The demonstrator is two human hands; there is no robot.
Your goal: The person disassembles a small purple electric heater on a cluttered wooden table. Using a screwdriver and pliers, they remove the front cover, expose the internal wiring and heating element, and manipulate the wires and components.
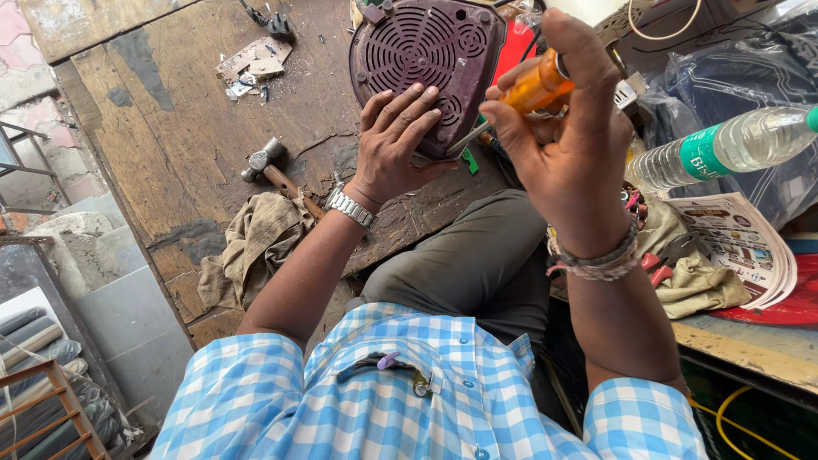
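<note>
Closest in, a blue checked shirt (409,392). Off left on the wooden bench (187,128) lie a hammer (268,166) and a rag (256,243). The left hand (396,145) lies flat, fingers spread, on the maroon vented casing (422,60). Just right, the right hand (571,140) is clenched round an orange-handled screwdriver (532,89), shaft slanting down-left to the casing's lower edge. A plastic bottle (733,145) lies far right.

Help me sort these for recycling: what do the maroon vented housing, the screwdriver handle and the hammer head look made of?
Maroon vented housing: likely moulded plastic, dull and scuffed, with cast-in grille slots. Screwdriver handle in the right hand: translucent orange plastic, glossy. Hammer head: grey metal, probably steel, worn matt.
</note>
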